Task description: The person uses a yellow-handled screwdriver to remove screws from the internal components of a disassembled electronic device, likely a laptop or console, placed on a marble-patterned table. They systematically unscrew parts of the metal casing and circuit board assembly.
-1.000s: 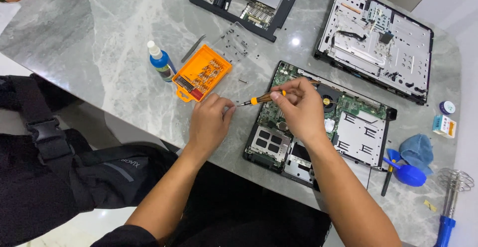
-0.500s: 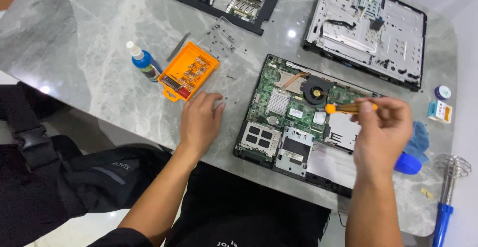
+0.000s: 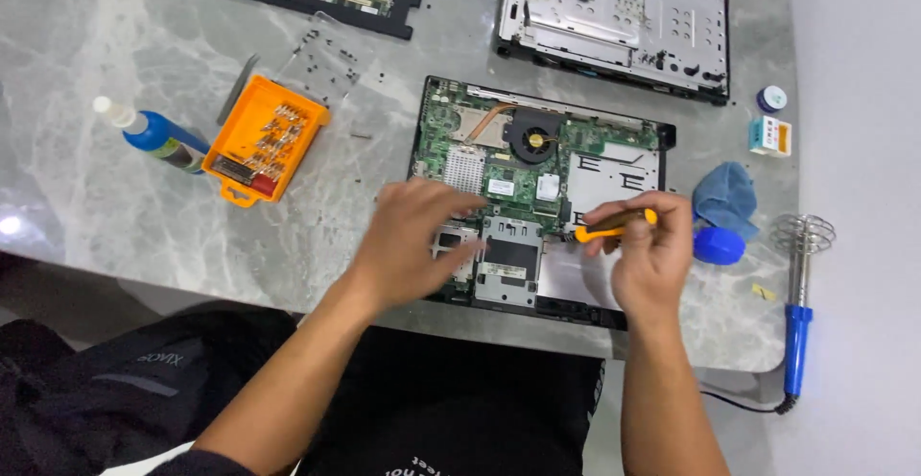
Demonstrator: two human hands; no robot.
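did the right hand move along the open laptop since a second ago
Yes. The right hand with the screwdriver went from above the fan to the laptop's right front part.

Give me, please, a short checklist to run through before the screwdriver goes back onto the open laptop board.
1. Screwdriver gripped in right hand: ok.
2. Left hand steadying the laptop board: ok, it rests on the board's left part.
3. Tip seated in a screw: cannot tell, the tip is too small to see.
4. Orange bit case within reach: ok, open on the table to the left.
5. Soldering iron away from the board: ok, on its stand at the right edge.
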